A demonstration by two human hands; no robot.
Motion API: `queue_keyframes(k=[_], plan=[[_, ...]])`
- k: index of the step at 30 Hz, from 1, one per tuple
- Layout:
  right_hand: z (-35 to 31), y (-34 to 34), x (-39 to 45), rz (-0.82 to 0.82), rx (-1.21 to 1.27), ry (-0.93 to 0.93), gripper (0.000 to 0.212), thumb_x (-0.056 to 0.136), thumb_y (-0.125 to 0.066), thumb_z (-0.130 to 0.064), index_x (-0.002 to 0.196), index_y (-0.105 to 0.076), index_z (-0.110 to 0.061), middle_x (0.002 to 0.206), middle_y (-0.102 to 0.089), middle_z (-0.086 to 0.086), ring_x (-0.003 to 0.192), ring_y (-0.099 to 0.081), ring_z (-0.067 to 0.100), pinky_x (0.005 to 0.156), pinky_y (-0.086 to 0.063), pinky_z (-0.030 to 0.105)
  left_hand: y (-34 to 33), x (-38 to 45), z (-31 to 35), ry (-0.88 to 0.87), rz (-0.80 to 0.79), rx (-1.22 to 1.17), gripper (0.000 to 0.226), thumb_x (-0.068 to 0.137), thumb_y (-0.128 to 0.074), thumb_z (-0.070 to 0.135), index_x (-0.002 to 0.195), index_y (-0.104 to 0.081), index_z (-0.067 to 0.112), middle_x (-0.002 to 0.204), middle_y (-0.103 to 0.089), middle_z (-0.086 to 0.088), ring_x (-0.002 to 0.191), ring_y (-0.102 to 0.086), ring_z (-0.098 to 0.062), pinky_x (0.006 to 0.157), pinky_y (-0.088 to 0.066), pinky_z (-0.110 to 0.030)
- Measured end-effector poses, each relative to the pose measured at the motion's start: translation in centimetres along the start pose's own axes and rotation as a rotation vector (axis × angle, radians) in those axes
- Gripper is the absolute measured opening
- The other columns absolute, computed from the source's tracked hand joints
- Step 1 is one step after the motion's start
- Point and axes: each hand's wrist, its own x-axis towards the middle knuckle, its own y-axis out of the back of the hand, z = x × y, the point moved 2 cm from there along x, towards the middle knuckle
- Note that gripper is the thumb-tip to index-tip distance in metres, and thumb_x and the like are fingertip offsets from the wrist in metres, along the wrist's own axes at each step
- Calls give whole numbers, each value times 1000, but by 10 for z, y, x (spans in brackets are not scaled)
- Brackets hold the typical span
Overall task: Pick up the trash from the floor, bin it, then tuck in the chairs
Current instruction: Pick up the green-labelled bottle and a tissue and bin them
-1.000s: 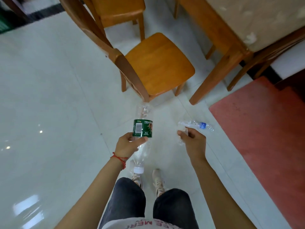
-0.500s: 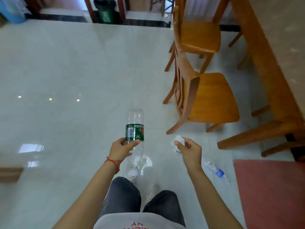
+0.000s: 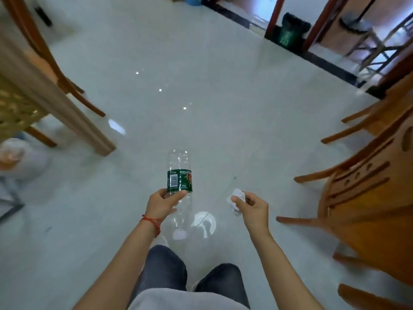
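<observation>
The left hand [image 3: 164,201] is wrapped around the middle of a clear plastic bottle [image 3: 180,175] with a green label, holding it cap down and bottom up above the pale tiled floor [image 3: 201,86]. The right hand [image 3: 252,205] is closed on a crumpled white scrap of paper [image 3: 237,195], pinched at the fingertips, level with the bottle and apart from it. A wooden chair [image 3: 366,198] stands to the right, a table leg [image 3: 67,113] to the left, and a dark green bin [image 3: 289,32] sits far ahead by a doorway.
</observation>
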Motion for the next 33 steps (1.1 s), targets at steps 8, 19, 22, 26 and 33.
queue_keyframes(k=[8, 19, 22, 26, 33], plan=[[-41, -156, 12, -183, -108, 24, 17, 76, -72, -13, 76, -64, 1, 66, -47, 7, 63, -41, 16, 62, -36, 29, 135, 44, 20, 1, 151, -100, 30, 78, -70, 17, 104, -56, 10, 92, -61, -6, 86, -59, -23, 72, -52, -32], [-94, -266, 53, -208, -135, 14, 17, 77, -71, -12, 64, -59, -11, 58, -43, 0, 55, -38, 13, 56, -34, 23, 219, 126, 65, 38, 177, -108, 28, 66, -80, 24, 86, -62, 17, 81, -64, -6, 74, -59, -23, 78, -53, -42], [-108, -277, 81, -194, -145, 14, 15, 76, -71, -13, 68, -62, -3, 60, -44, 4, 58, -39, 15, 58, -35, 26, 213, 154, 86, 28, 171, -118, 20, 74, -74, 18, 89, -61, 14, 80, -63, -4, 72, -58, -20, 72, -52, -37], [-134, -289, 128, -168, -120, 8, 9, 77, -71, -12, 76, -66, -5, 61, -51, 2, 59, -45, 14, 58, -39, 23, 199, 196, 120, 23, 144, -90, 19, 75, -74, 19, 90, -62, 15, 81, -64, -3, 73, -58, -18, 70, -52, -34], [-180, -289, 208, -95, -61, -36, 9, 77, -71, -13, 75, -66, -6, 65, -52, 6, 62, -46, 17, 59, -40, 26, 158, 271, 197, -1, 68, -21, 29, 74, -74, 19, 99, -60, 11, 84, -63, -3, 76, -58, -19, 62, -51, -27]])
